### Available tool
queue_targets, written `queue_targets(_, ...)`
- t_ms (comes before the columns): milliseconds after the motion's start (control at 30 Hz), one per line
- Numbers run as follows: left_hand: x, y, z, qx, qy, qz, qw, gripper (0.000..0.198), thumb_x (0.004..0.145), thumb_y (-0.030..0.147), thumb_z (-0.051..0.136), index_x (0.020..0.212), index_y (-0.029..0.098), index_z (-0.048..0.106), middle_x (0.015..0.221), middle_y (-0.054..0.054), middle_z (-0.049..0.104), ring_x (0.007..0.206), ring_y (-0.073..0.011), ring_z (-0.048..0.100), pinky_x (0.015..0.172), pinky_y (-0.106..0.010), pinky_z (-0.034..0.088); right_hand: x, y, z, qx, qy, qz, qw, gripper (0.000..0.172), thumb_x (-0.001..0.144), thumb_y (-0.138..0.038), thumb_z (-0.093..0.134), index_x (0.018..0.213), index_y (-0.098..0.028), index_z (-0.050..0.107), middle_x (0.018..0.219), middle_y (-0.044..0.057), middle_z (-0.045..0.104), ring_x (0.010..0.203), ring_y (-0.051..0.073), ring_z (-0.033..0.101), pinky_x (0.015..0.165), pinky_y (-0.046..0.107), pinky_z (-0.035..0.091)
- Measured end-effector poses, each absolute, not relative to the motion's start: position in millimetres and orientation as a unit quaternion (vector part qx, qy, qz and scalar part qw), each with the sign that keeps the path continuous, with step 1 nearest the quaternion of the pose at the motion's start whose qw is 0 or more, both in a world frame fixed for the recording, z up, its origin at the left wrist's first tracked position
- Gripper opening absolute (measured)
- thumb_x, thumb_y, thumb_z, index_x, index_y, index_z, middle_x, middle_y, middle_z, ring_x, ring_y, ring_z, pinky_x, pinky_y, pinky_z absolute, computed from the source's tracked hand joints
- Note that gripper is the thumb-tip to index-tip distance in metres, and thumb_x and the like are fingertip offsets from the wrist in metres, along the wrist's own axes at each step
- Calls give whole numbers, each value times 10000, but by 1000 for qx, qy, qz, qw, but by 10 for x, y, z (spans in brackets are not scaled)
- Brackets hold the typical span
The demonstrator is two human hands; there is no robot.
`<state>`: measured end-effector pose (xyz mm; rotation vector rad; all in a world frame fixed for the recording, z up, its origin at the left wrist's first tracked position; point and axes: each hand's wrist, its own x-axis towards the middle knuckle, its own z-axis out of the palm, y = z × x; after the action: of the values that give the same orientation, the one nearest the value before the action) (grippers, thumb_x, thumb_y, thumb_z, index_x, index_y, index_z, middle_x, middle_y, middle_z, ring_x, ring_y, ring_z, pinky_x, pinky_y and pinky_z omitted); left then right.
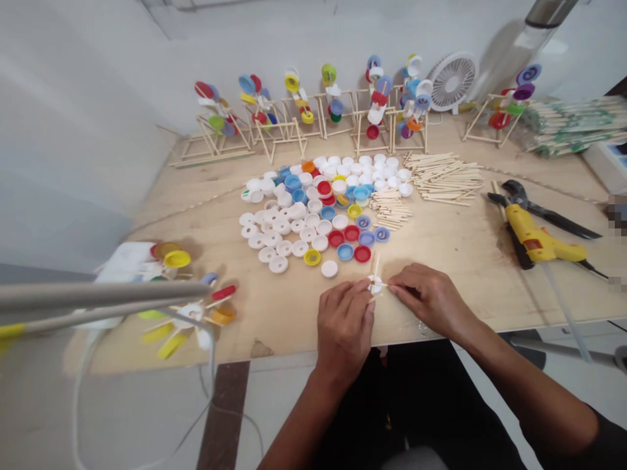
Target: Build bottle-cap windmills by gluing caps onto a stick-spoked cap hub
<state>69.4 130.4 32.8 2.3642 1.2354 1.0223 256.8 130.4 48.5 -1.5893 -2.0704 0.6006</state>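
Near the table's front edge my left hand (347, 321) grips a white bottle cap (375, 284) by its left side. A thin wooden stick (377, 264) points away from the cap toward the back, and another short stick shows below it by my left fingers. My right hand (431, 297) pinches a short wooden stick (385, 285) whose tip meets the cap's right side. Just beyond my left hand lies a loose white cap (330, 268). A large pile of white bottle caps (284, 225), mixed with red, blue and yellow ones, spreads behind it.
Short sticks (390, 209) and longer sticks (443, 176) lie behind my hands. A yellow glue gun (539, 238) and black-handled pliers (548, 212) rest at right. A cap-and-stick wheel (190, 316) is at left, behind a blurred grey bar (108, 295). Stick frames with wheels (377, 117) and a fan (451, 81) line the wall.
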Motion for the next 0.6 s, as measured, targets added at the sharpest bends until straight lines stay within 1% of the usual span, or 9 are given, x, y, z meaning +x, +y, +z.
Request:
queue_targets(367,700,1297,332,817,428,360,139,165,852,115,489,947,179,608,1060,-79,699,980,-234,579,846,-411,441,2596,1353,495,-558,-777,211,200,218,918,-264,474,826,-183,655,776,38,657,761,156,578,693,275,436)
queue_targets(600,709,1294,327,818,427,362,132,160,851,108,492,950,173,600,1057,-73,699,978,-231,569,853,-401,433,2574,1321,505,-571,-769,204,203,192,908,-250,492,818,-178,645,759,28,643,757,162,575,683,274,426)
